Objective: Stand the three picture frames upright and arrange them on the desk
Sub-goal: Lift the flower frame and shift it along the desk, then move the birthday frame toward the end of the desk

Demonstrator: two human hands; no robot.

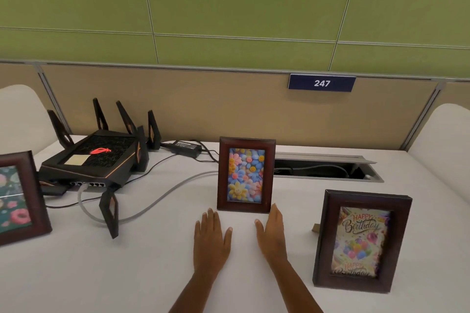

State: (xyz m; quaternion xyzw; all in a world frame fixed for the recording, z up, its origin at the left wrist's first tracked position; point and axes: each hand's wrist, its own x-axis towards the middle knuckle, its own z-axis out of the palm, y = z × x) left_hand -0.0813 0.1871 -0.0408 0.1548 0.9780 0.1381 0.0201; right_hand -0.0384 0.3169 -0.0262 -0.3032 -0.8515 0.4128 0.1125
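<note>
Both hands, left (211,241) and right (271,234), lie flat and empty before the flower frame (246,175); light, rigid, probably glass-fronted, best gripped by its side rails.

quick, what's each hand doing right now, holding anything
Left hand: open, flat on the desk, holding nothing.
Right hand: open, empty, fingertips near the flower frame.

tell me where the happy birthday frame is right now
The birthday frame stands upright on the desk's right side, nearest the camera, right of the right hand and in front of the cable tray.
</note>
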